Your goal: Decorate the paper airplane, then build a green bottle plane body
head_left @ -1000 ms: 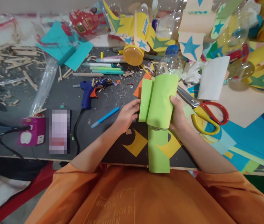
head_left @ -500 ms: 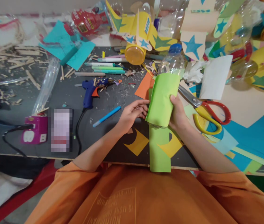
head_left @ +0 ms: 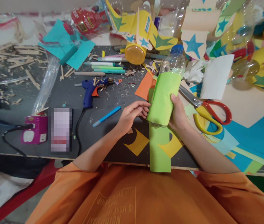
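A clear plastic bottle (head_left: 172, 64) with a blue cap is wrapped in light green paper (head_left: 165, 98). It tilts in my right hand (head_left: 180, 113), whose thumb presses on the paper's right side while the other fingers are hidden behind. My left hand (head_left: 133, 115) is at the lower left edge of the wrap, fingers loosely bent and apart, their tips at or just beside the paper. Under the bottle lies a green paper strip (head_left: 160, 149), with yellow paper offcuts (head_left: 138, 143) around it.
Red-and-yellow-handled scissors (head_left: 203, 109) lie right of the bottle. A blue glue gun (head_left: 88, 96), a blue marker (head_left: 107, 116), a pixelated phone-like object (head_left: 61, 130) and a magenta power adapter (head_left: 34, 130) are on the left. Paper-decorated bottles (head_left: 135, 53) and wood scraps (head_left: 24, 57) crowd the back.
The wrapped bottle has turned slightly in my right hand and shifted a little to the right. The darker folded edge along its left side no longer shows. My left hand has barely moved.
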`<state>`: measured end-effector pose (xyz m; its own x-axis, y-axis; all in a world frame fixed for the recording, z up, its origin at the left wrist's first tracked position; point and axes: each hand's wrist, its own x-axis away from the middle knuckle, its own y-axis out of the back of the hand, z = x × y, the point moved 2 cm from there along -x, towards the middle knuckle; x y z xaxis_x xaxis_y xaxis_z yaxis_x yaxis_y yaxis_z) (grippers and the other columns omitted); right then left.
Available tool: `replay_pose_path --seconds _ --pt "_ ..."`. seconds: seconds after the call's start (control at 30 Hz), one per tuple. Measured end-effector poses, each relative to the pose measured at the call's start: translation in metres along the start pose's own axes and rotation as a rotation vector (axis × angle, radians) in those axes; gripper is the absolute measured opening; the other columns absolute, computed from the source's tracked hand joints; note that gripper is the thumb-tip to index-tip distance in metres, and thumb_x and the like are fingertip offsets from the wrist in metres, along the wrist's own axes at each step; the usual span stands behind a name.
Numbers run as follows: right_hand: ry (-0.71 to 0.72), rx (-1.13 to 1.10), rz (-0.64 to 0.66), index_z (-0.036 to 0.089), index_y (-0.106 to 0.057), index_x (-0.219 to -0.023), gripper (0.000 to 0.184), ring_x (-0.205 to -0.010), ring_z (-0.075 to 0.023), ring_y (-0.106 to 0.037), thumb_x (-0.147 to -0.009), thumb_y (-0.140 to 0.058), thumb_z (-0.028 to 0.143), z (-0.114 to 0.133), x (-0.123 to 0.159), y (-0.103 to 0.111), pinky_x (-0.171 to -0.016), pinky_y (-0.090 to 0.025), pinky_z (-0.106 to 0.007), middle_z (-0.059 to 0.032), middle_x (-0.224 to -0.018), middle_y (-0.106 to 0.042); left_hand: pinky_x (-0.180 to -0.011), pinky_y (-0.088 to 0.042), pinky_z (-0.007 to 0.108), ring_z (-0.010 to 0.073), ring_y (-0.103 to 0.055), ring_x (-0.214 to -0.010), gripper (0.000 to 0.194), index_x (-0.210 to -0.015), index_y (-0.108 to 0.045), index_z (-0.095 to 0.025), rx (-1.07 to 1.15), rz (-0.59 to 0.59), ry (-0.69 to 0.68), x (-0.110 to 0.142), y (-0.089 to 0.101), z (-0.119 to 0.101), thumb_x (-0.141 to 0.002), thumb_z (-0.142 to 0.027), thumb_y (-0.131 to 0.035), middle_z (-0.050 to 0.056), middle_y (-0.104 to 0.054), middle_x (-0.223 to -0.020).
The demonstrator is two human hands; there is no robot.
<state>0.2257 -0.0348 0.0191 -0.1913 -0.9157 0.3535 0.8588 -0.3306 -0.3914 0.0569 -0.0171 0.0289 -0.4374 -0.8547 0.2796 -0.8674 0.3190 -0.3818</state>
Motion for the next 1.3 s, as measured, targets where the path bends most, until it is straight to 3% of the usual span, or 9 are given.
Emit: replay_pose_path --seconds 0.47,0.6,0.73,0.9,1.1,1.3 --pt "0.021 -0.077 -0.037 0.028 -0.064 -0.097 0.048 -0.089 -0.0231 -0.071 -0.063 -0.079 0.058 -0.003 0.000 0.000 -0.072 -0.063 -0.035 -0.0004 -0.096 -0.074 -0.062 -0.052 0.022 0.0100 -0.064 -0.063 0.019 -0.086 -0.060 -0.018 -0.060 0.020 -0.164 0.003 0.000 -0.001 -0.084 -0.036 -0.066 -0.001 -0.068 -0.073" --pt "0.019 -0.112 -0.042 0.028 -0.065 -0.101 0.046 -0.097 -0.0256 -0.071 -0.067 -0.079 0.055 -0.004 -0.002 0.002 -0.081 -0.064 -0.039 -0.0018 -0.101 -0.075 -0.059 -0.051 0.023 0.0104 -0.063 -0.059 0.019 -0.086 -0.060 -0.018 -0.080 -0.014 -0.208 0.002 0.003 -0.003 -0.086 -0.037 -0.062 -0.001 -0.069 -0.070" --pt "0.023 -0.135 -0.048 0.028 -0.062 -0.107 0.051 -0.105 -0.0271 -0.070 -0.068 -0.077 0.057 -0.004 -0.002 0.003 -0.087 -0.063 -0.044 -0.0023 -0.102 -0.074 -0.060 -0.049 0.023 0.0110 -0.061 -0.060 0.023 -0.077 -0.064 -0.019 -0.234 -0.109 -0.253 0.001 0.006 -0.006 -0.088 -0.037 -0.056 0.000 -0.068 -0.068" --pt "0.040 -0.132 -0.073 0.028 -0.062 -0.105 0.050 -0.106 -0.0273 -0.070 -0.068 -0.075 0.058 -0.005 -0.003 0.005 -0.089 -0.063 -0.045 -0.0020 -0.103 -0.074 -0.070 -0.052 0.027 0.0150 -0.064 -0.073 0.032 -0.075 -0.067 -0.019 -0.474 -0.020 -0.270 0.004 0.002 -0.008 -0.091 -0.040 -0.048 0.003 -0.070 -0.078" --pt "0.069 -0.110 -0.123 0.027 -0.063 -0.103 0.045 -0.109 -0.0268 -0.069 -0.072 -0.073 0.059 -0.008 -0.005 0.010 -0.090 -0.063 -0.045 -0.0029 -0.107 -0.073 -0.072 -0.050 0.028 0.0148 -0.063 -0.076 0.036 -0.079 -0.066 -0.018 -0.600 0.041 -0.454 0.007 0.001 -0.010 -0.098 -0.037 -0.041 0.004 -0.068 -0.080" --pt "0.096 -0.104 -0.134 0.027 -0.063 -0.103 0.044 -0.108 -0.0259 -0.069 -0.073 -0.072 0.058 -0.008 -0.004 0.006 -0.093 -0.061 -0.046 -0.0026 -0.109 -0.072 -0.072 -0.051 0.029 0.0151 -0.063 -0.074 0.041 -0.076 -0.065 -0.019 -0.667 0.020 -0.565 0.008 0.002 -0.011 -0.101 -0.038 -0.038 0.004 -0.069 -0.077"
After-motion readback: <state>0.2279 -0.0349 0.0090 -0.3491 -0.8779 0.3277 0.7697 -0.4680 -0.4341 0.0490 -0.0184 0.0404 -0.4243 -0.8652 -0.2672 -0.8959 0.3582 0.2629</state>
